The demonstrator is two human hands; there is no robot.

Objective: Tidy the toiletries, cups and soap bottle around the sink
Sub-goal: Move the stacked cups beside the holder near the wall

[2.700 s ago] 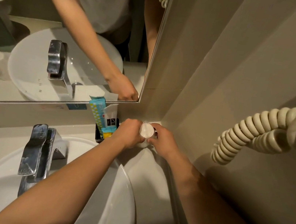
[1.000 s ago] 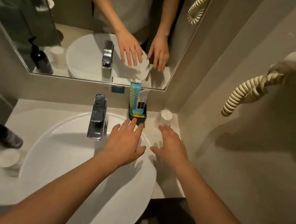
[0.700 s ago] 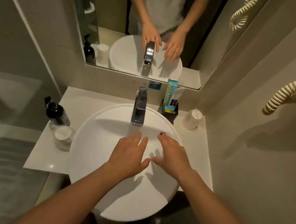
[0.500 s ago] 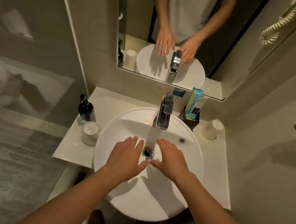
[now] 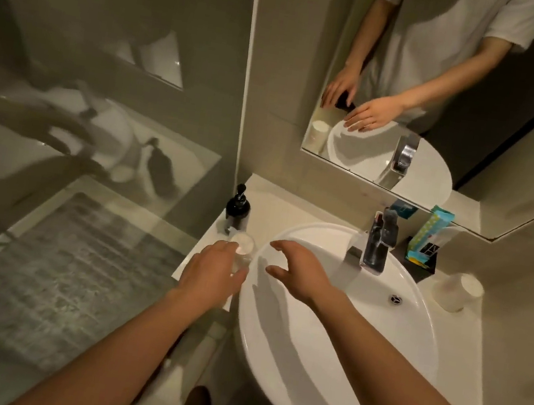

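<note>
White cup (image 5: 242,246) sits just beyond the left hand (image 5: 212,272).

a dim bathroom: beige tiled wall (image 5: 279,65) upper centre, a mirror (image 5: 482,96) upper right, a glass partition (image 5: 104,74) at left, grey patterned floor (image 5: 57,275) lower left, pale countertop (image 5: 293,202) mid-frame.

soap bottle (image 5: 237,210) stands behind one cup (image 5: 242,246), left of the sink (image 5: 326,332); another cup (image 5: 457,291) sits right.
</note>
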